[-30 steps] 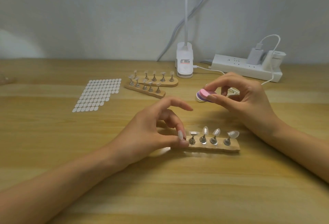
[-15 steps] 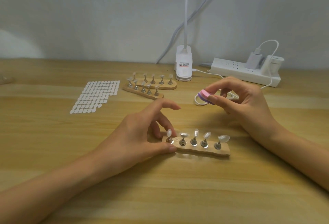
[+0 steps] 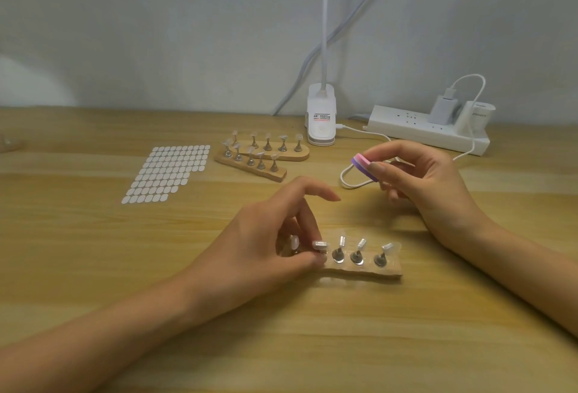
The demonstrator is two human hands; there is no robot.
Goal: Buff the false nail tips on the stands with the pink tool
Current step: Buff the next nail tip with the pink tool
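Left end of near stand is hidden from me behind left hand. Top edge cuts lamp neck; label unreadable.

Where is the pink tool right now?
Head view, right of centre: the pink tool is pinched by the right hand, over the cable loop, before the power strip.

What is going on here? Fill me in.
A person is at a wooden desk, set up to buff false nails. The left hand pinches the left end of the near stand and steadies it. The right hand holds the pink tool up off the desk, clear of the tips, so no buffing contact yet. Two more stands and a sticker sheet lie farther back.
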